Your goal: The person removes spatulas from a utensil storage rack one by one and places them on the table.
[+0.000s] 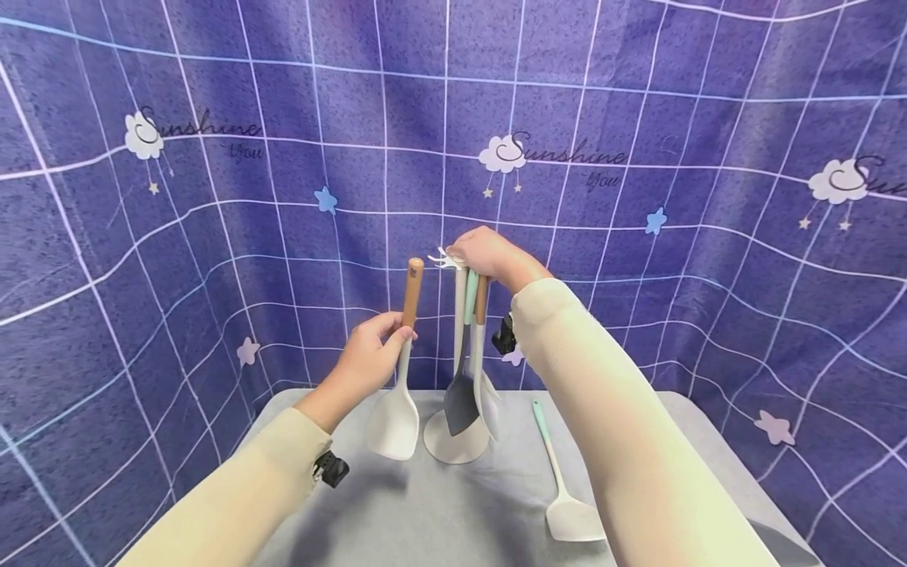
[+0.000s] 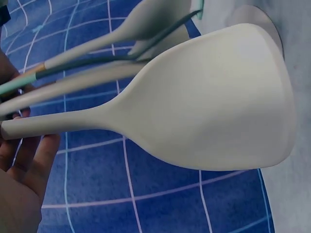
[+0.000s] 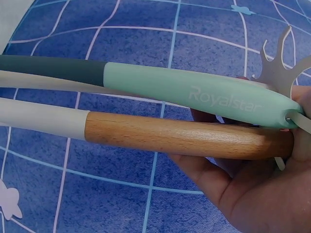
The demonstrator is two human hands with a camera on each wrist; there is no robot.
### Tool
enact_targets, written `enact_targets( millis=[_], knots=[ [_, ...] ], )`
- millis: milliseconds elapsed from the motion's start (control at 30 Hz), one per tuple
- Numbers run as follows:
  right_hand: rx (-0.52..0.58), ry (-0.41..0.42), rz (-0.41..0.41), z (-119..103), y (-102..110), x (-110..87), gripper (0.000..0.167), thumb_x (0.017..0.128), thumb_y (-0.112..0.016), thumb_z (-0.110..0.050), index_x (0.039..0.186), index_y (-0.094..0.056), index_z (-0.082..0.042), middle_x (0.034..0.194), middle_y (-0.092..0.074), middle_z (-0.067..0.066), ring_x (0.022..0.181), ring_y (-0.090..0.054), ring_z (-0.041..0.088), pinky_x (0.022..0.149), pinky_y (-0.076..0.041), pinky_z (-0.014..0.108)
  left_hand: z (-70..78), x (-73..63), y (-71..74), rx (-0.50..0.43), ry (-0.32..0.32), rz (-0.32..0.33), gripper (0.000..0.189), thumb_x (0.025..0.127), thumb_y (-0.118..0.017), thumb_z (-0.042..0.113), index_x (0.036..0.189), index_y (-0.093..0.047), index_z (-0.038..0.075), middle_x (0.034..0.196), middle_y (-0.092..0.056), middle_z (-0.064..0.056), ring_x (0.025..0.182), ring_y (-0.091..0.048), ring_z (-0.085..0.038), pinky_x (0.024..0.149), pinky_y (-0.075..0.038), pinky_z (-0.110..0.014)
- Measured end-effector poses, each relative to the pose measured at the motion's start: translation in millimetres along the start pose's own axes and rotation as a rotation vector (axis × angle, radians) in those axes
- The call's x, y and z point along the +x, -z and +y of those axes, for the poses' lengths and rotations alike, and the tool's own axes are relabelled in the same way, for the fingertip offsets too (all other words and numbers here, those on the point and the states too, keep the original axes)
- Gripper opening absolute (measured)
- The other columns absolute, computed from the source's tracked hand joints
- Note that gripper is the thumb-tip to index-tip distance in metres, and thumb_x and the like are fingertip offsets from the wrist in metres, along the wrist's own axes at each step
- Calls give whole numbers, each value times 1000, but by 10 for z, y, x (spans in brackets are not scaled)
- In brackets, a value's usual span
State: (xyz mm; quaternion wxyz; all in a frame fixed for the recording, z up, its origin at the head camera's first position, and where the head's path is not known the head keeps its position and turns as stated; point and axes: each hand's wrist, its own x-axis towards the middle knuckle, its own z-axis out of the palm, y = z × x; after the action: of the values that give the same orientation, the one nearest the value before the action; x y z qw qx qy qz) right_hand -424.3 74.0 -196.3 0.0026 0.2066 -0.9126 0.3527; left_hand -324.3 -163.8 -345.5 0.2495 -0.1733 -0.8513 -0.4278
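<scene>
My left hand (image 1: 368,350) grips a white spatula (image 1: 395,421) where its wooden handle meets the white shaft. The spatula hangs upright, blade down, left of a cream utensil stand (image 1: 458,323). In the left wrist view its broad blade (image 2: 218,97) fills the middle. My right hand (image 1: 489,248) holds the top of the stand, beside its white hooks (image 1: 445,258). Under that hand hang a dark turner (image 1: 462,405) with a mint handle (image 3: 180,90) and a white utensil with a wooden handle (image 3: 184,133). The palm partly hides the handles' upper ends.
Another white turner (image 1: 574,520) with a mint handle lies on the grey table (image 1: 439,520) at right, close to the right sleeve. The stand's round base (image 1: 453,455) rests near the table's back edge. Behind it hangs a purple-blue grid-patterned curtain (image 1: 354,110).
</scene>
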Motion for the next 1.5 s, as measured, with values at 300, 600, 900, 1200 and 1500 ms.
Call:
enact_targets(
  millis=[300, 600, 900, 1200, 1500],
  knots=[
    [14, -7, 7, 47, 21, -24, 38, 118, -53, -37, 133, -80, -15, 114, -68, 10, 95, -63, 22, 79, -61, 40, -314, 59, 217, 59, 49, 11, 24, 117, -62, 20, 109, -79, 6, 106, -84, -15, 93, -73, -27, 90, -59, -44],
    [-18, 0, 27, 89, 38, -36, 37, 117, -54, -36, 125, -82, -13, 103, -66, 7, 87, -61, 20, 71, -58, 36, -852, 101, 481, 118, 241, -78, 35, 121, -53, 24, 127, -75, -3, 116, -84, -23, 88, -75, -19, 77, -60, -28],
    [5, 0, 34, 78, 49, -46, 35, 117, -54, -35, 117, -80, -12, 99, -64, 6, 85, -60, 20, 68, -56, 34, -1264, 47, 681, 163, 331, -90, 42, 122, -49, 24, 133, -72, -8, 118, -82, -27, 90, -76, -20, 75, -61, -28],
    [1, -12, 34, 77, 69, -49, 36, 117, -55, -34, 128, -82, -13, 104, -66, 8, 88, -62, 21, 70, -58, 36, -1714, -34, 757, 178, 427, -189, 42, 120, -43, 16, 131, -67, -17, 103, -78, -26, 80, -71, -22, 64, -64, -34],
    [-6, -8, 47, 91, 67, -35, 36, 117, -54, -34, 126, -82, -13, 103, -66, 8, 87, -62, 21, 68, -57, 35, -2038, -199, 800, 207, 515, -280, 39, 116, -40, 11, 121, -64, -19, 91, -72, -22, 76, -68, -26, 58, -67, -43]
  ],
)
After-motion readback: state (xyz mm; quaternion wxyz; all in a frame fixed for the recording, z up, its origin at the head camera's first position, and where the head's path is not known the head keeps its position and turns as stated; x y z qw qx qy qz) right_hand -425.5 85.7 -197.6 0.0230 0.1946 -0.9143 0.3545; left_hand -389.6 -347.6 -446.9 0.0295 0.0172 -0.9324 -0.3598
